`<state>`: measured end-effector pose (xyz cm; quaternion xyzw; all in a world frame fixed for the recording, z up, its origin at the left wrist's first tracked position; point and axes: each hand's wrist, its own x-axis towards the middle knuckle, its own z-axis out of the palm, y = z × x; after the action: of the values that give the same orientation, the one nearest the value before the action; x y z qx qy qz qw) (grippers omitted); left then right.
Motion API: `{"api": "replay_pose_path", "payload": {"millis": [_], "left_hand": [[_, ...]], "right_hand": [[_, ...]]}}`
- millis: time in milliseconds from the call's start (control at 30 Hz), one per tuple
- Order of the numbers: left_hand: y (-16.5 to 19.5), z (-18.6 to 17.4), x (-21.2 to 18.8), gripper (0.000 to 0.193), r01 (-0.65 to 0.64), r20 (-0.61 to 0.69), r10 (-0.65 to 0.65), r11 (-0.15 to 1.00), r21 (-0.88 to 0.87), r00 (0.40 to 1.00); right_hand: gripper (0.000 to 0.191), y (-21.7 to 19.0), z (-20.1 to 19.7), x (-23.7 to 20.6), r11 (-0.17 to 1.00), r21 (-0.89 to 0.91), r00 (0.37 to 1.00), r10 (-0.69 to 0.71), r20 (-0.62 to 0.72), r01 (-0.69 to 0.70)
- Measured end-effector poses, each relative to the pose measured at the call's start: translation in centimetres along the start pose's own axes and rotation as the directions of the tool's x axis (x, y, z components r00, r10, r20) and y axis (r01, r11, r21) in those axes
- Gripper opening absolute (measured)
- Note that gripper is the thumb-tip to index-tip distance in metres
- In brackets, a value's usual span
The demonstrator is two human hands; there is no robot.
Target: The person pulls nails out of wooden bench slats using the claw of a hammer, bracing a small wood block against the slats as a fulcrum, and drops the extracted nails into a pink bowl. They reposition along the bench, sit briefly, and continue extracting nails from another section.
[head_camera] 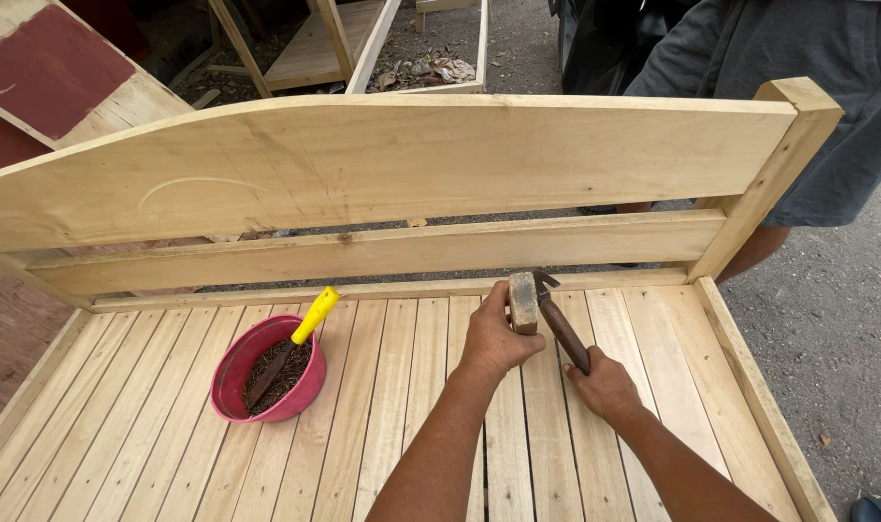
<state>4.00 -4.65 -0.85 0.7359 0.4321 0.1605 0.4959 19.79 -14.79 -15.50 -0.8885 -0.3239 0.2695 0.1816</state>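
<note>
- Our right hand [606, 384] is closed around the handle of a hammer [560, 329], whose head sits just beside the top of a small wood block [523, 302].
- Our left hand [491, 338] pinches that wood block upright on the slats [402, 387] of a bed frame, close to the headboard [382, 164].
- We judge that a skewed swing could catch the left fingers, since they wrap the block right where the hammer head meets it; the block could also tip if struck off-centre.
- To the left, well apart, a red bowl [235, 372] of dark nails holds a tool with a yellow handle [316, 315]; a knock on the slats could spill it.
- Behind the headboard stands another person [798, 87], cut off by the frame edge. We cannot tell whether a nail sits under the block.
</note>
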Motion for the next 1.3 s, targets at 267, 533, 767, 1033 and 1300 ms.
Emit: {"api": "replay_pose_path", "payload": {"millis": [267,533,767,1033,1300], "left_hand": [[-0.6,0.0,0.3,0.069,-0.033,0.001,0.033,0.999,0.001,0.999],[0.4,-0.1,-0.2,0.073,-0.011,-0.002,0.011,1.0,0.018,1.0],[-0.2,0.2,0.4,0.073,-0.022,0.018,0.021,0.999,0.048,1.0],[-0.3,-0.5,-0.1,0.073,0.009,0.006,-0.009,1.0,-0.022,1.0],[0.2,-0.6,-0.2,0.065,0.024,0.013,-0.023,1.0,-0.012,1.0]], "right_hand": [[0.049,0.9,-0.7,-1.4,0.961,0.201,0.972,-0.156,-0.178,0.191],[0.051,0.9,-0.9,0.6,0.997,0.057,0.999,0.048,0.021,-0.049],[0.051,1.3,0.2,-0.3,0.92,0.26,0.928,-0.21,-0.308,0.294],[0.049,-1.6,-2.7,0.0,0.949,0.2,0.955,0.199,0.219,-0.243],[0.05,-1.6,-1.6,-0.9,0.997,-0.025,0.997,0.071,0.008,-0.071]]}}
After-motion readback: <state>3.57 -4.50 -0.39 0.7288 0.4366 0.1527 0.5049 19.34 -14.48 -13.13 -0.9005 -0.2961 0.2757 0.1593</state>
